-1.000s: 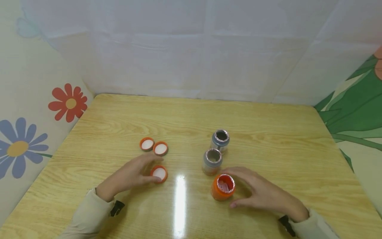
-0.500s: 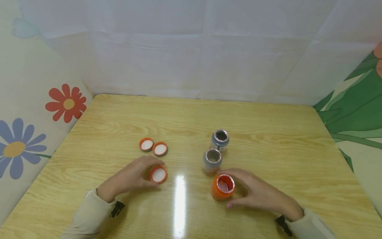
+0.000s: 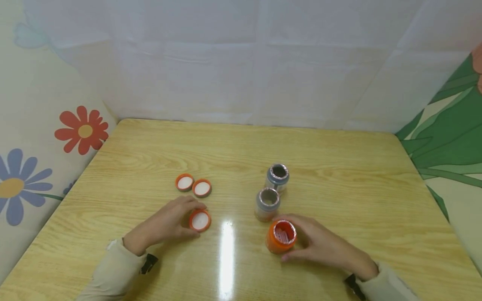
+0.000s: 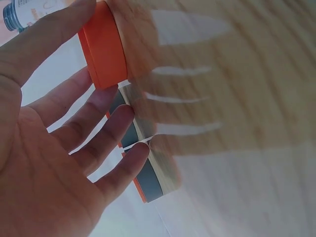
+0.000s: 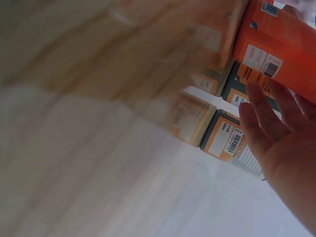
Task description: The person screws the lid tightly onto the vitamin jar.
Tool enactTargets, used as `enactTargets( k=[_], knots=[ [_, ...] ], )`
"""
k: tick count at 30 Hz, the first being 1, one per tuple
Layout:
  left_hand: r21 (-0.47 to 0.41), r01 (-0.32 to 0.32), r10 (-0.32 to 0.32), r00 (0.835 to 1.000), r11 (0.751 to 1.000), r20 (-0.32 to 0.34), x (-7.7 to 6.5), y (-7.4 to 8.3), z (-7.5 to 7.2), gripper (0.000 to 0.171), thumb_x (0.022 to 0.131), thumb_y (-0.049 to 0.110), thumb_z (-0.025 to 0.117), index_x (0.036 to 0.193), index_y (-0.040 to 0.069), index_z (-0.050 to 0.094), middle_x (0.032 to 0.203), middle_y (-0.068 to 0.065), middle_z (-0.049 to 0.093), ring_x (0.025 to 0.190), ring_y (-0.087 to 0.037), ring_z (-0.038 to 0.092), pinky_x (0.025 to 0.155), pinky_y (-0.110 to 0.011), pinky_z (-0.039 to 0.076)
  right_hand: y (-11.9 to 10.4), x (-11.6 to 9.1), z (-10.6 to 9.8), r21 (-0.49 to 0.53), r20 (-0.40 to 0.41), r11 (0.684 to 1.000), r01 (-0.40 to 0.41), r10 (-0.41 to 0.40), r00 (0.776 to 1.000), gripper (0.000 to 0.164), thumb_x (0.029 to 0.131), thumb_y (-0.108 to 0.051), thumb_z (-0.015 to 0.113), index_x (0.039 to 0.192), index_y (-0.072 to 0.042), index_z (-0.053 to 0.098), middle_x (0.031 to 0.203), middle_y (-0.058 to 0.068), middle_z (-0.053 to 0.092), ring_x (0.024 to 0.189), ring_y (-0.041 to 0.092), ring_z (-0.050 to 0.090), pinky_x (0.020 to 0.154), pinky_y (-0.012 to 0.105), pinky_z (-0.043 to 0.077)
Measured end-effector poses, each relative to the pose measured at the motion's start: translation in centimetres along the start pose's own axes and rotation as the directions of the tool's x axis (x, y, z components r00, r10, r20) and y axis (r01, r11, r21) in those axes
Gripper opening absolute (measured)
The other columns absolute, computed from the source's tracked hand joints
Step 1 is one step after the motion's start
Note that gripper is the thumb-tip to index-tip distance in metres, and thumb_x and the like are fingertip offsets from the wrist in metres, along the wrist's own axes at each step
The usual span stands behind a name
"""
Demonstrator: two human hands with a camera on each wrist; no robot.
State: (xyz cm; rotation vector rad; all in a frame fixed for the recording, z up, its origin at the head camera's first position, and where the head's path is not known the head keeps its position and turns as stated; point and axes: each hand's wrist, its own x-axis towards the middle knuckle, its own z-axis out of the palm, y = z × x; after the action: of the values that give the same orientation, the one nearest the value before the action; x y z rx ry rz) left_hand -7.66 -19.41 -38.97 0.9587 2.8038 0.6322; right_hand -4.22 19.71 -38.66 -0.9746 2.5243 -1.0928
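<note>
Around an upturned orange cap [image 3: 200,220] with a white liner curves my left hand [image 3: 162,225], thumb on the near side and fingers on the far side. In the left wrist view the fingers are spread and fairly straight beside that orange cap [image 4: 103,47]. My right hand [image 3: 324,244] reaches around the right side of a lidless orange jar [image 3: 276,244], which stands upright with pale pinkish strips inside. The right wrist view has extended fingers [image 5: 264,111] close to the orange jar [image 5: 284,49], with a gap toward the palm in the head view.
Two lidless grey-necked jars, a nearer one [image 3: 266,209] and a farther one [image 3: 276,179], stand behind the orange jar. Two more upturned caps, one left [image 3: 184,182] and one right [image 3: 202,188], lie beyond my left hand on the wooden table [image 3: 339,167].
My right hand has shifted slightly left, its thumb and fingers nearer the orange jar. My left thumb has moved off the cap's front edge and a little left. Jars and caps stay put.
</note>
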Motion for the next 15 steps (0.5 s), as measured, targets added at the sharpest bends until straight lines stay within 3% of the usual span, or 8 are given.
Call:
enactTargets(
  k=[7,15],
  knots=[
    [0.006,0.004,-0.004,1.0,1.0,-0.008,0.14,0.06,0.05,0.048,0.073,0.026,0.086,0.115,0.014,0.067,0.113,0.001,0.063,0.103,-0.017,0.058,0.087,-0.041,0.05,0.17,0.18,0.16,0.004,-0.009,1.0,0.03,-0.03,1.0,0.068,0.075,-0.036,0.085,0.133,-0.013,0.057,0.128,-0.006,0.066,0.117,0.013,0.063,0.1,0.04,0.052],
    [-0.017,0.029,-0.029,0.999,0.999,-0.021,0.15,0.37,-0.03,0.047,0.074,0.025,0.085,0.115,0.014,0.067,0.121,-0.004,0.062,0.113,-0.024,0.06,0.096,-0.046,0.05,0.12,0.24,0.15,0.008,-0.007,0.999,0.034,-0.034,0.999,0.065,0.075,-0.034,0.085,0.131,-0.012,0.058,0.124,-0.009,0.067,0.114,0.011,0.064,0.098,0.039,0.053]
  ],
)
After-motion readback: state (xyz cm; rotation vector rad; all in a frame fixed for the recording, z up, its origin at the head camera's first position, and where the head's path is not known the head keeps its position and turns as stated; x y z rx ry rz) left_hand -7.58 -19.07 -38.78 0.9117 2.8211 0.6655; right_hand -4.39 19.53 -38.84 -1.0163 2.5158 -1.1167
